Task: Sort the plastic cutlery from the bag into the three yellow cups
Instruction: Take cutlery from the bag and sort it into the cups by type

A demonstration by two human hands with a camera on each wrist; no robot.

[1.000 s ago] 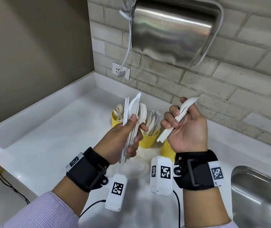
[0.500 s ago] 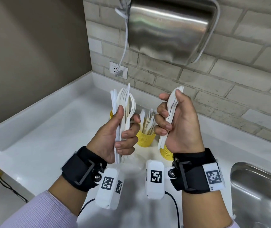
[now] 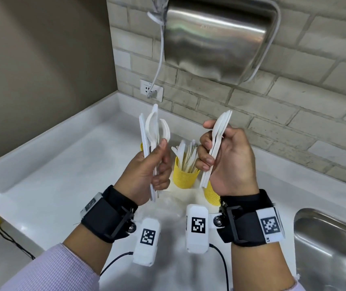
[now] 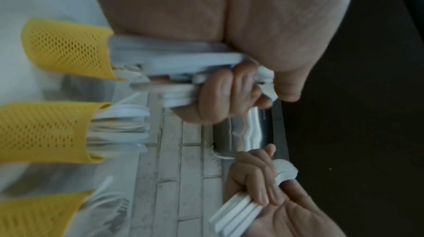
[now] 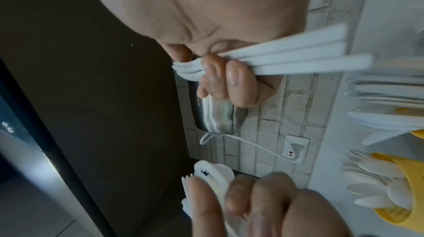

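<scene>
Two bundles | left hand (image 3: 147, 171) grips mixed cutlery (image 3: 152, 131) | right hand (image 3: 229, 158) grips spoons (image 3: 220, 131)

Three cups (image 3: 183, 175) stand on the counter (image 3: 62, 164), sink (image 3: 332, 248) to their right.

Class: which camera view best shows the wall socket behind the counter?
The right wrist view: the wall socket appears large, plug and white cable clear. The head view shows it smaller, below the steel dryer. The left wrist view does not show it.
</scene>
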